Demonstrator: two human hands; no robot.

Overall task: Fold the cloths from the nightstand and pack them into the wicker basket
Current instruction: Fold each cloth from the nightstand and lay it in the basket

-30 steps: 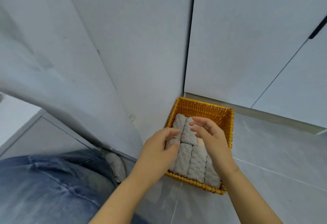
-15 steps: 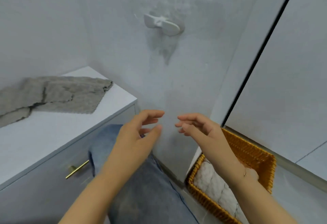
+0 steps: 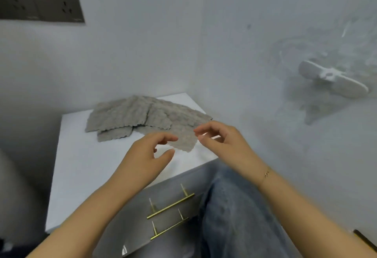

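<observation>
Both hands are held above the near edge of the nightstand point(image 3: 85, 168). The left hand point(image 3: 142, 161) and right hand point(image 3: 222, 143) are loosely curled, nothing gripped. The grey cloths point(image 3: 142, 117) are spread just beyond the fingertips, overlapping on the top.

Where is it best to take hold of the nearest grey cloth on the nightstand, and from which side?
Probably pinch the near corner of the nearest grey cloth, coming from the front edge of the nightstand. That corner lies flat, uncovered, pointing between both hands.
</observation>
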